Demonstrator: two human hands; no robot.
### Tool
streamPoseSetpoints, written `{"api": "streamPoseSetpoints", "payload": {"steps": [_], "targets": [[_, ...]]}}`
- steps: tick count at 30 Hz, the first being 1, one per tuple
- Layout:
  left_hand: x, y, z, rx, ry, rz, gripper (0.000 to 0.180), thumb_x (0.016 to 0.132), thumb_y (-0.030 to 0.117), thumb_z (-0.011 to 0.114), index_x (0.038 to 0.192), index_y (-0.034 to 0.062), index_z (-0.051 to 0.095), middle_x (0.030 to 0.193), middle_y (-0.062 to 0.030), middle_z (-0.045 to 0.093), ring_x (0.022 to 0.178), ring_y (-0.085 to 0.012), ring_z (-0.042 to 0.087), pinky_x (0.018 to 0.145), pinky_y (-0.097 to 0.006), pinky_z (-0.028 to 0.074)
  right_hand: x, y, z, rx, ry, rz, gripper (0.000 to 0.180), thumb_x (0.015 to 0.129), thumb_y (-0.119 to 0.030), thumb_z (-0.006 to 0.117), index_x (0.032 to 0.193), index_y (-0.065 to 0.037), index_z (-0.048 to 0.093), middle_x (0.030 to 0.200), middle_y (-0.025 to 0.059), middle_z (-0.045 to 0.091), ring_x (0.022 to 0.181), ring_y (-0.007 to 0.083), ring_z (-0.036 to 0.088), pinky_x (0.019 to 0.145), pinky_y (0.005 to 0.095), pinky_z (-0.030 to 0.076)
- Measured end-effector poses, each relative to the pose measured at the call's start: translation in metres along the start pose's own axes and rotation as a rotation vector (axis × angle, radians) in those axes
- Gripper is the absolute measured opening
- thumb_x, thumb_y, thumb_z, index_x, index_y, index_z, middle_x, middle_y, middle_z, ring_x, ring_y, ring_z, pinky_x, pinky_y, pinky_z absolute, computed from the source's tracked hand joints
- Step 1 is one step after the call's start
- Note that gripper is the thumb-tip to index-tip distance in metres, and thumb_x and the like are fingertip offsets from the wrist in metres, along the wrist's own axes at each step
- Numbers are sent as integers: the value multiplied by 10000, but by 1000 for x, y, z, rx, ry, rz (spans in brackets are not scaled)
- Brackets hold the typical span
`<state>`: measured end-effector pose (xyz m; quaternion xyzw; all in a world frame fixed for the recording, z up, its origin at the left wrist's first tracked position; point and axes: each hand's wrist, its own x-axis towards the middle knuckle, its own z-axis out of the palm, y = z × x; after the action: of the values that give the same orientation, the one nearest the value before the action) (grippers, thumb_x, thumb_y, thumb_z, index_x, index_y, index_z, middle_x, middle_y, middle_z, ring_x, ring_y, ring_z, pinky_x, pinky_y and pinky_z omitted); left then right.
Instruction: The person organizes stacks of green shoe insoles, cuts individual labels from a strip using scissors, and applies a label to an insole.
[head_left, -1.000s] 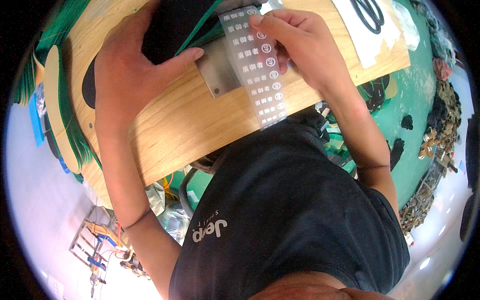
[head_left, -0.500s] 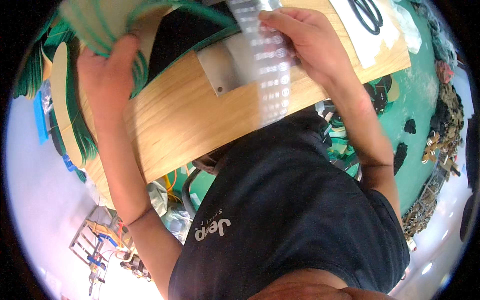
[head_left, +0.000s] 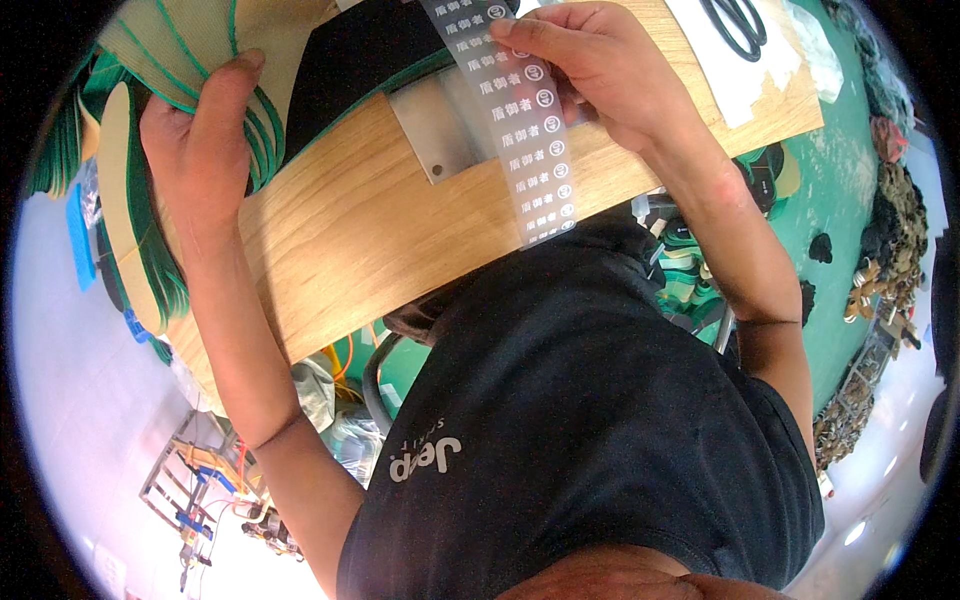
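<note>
The right hand (head_left: 610, 80), right of the metal plate (head_left: 428, 130), pinches a clear printed strip (head_left: 530, 140) between thumb and fingers. The strip crosses the plate's right side and runs to the near edge. The left hand (head_left: 200, 150), left of the plate, grasps a fanned stack of beige, green-edged insoles (head_left: 165, 40). A black insole (head_left: 350, 60) lies at the plate's far-left side.

Step in hand, as judged: handling the insoles with the strip held ready. The next move calls for clean separation of the layers and a flat strip.

The wood-grain tabletop (head_left: 340, 260) carries the plate; well right of it, a black cord (head_left: 742, 50) rests on a white sheet (head_left: 735, 95). Farther right are the green floor (head_left: 835, 190) and a brown heap (head_left: 890, 235).
</note>
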<state>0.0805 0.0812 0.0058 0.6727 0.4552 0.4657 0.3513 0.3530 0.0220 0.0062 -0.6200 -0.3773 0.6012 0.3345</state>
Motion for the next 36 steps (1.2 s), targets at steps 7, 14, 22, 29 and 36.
{"api": "streamPoseSetpoints", "payload": {"steps": [7,14,22,29,36], "targets": [[-2,0,3,71,-15,13,173,837,139,676,947,7,692,861,6,667,802,-76,562,758,-223,438,2,3,-1,4,-5,-4,272,941,-219,609,793,2,667,579,15,570,452,87,506,405,227,396],[-4,2,7,151,-186,-37,210,825,192,700,941,17,687,818,-12,668,744,-88,573,703,-243,455,2,3,0,-44,4,-18,315,954,-236,600,747,-4,650,567,18,563,449,90,508,406,231,404],[-6,15,24,486,-309,167,422,689,336,815,953,39,673,842,-179,688,825,-355,669,711,-397,519,-5,7,-1,39,26,8,359,973,-271,575,730,-14,633,563,21,557,455,94,526,411,224,421],[-5,18,24,574,-346,138,451,700,298,827,1019,26,659,939,-159,689,905,-306,658,777,-376,510,-9,7,1,14,-26,-88,325,963,-232,575,732,-10,630,578,17,562,448,93,516,407,223,411],[-5,13,18,444,-213,210,270,762,193,738,948,9,668,818,-158,687,782,-279,684,704,-347,515,-14,37,-25,394,134,-307,205,956,-190,586,935,3,650,773,30,660,634,82,611,571,218,490]]}}
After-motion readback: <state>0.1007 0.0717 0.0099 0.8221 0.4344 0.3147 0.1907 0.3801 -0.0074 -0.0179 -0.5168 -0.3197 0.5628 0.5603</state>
